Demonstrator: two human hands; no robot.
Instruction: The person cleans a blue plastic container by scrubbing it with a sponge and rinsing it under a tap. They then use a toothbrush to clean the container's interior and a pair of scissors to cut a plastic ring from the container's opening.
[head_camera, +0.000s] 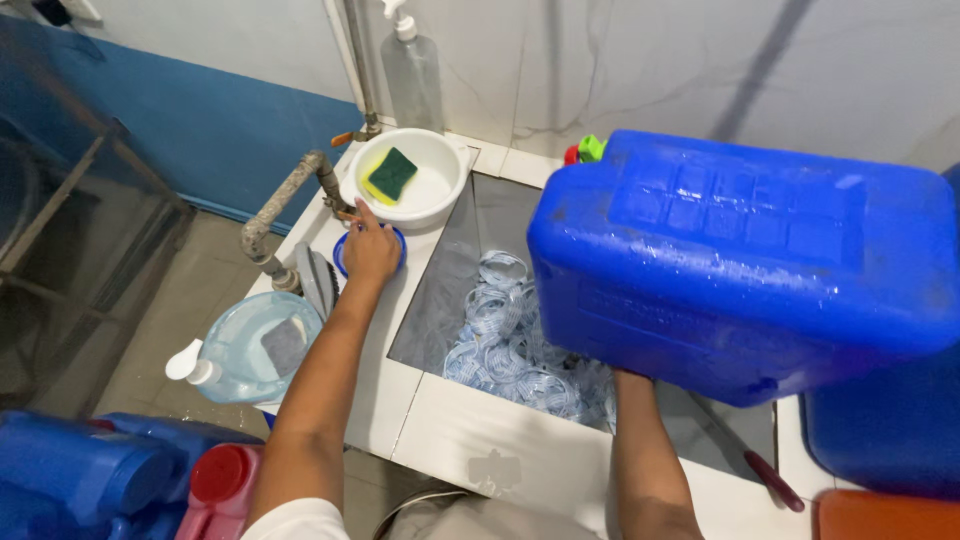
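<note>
Two bare arms reach forward from the bottom edge. Nearest, the right forearm rises under the large blue moulded-plastic jerrycan (745, 265), held tilted above the right part of the grey sunken basin (440, 300); the right hand is hidden beneath the can, so I cannot tell how its fingers lie, only that it bears the can from below. Wet and glossy, the can looks slippery and bulky, probably heavy if full; its rigid ribbed walls and bottom edge seem the surest places to hold. Below it, a heap of pale blue and white plastic rings (505, 345) lies in the basin. Further on, the left arm stretches straight out, the left hand (370, 250) palm down with loosely curled fingers resting on a small round blue lid (345, 262) on the white tiled tabletop (500, 440). Beyond stands a white plastic bowl (440, 180) holding a green and yellow sponge (390, 173).
</note>
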